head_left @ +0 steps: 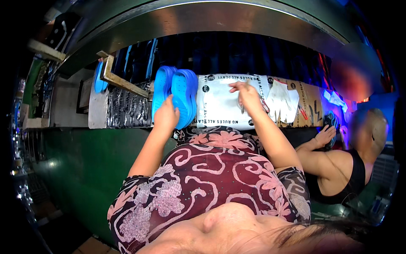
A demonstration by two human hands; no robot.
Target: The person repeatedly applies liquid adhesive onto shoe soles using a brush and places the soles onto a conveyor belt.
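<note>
Two blue foam shoe soles (pixel 183 95), apparently in small stacks, stand side by side on the work ledge in front of me. My left hand (pixel 168 114) grips their near part, its thumb on top and the other fingers largely hidden. Over a white plastic sheet (pixel 215 101) with dark print, just right of the soles, hovers my right hand (pixel 248 96). Its fingers point left, partly stretched and apart, and I see nothing held in them. A white work glove (pixel 282 101) lies to the right of that hand.
Beyond the ledge runs a dark conveyor (pixel 220 53) under a metal beam (pixel 220 19). An angled metal bracket (pixel 122 82) juts out left of the soles, near another blue sole (pixel 100 78). A co-worker (pixel 338 169) sits close on my right, one hand on the ledge.
</note>
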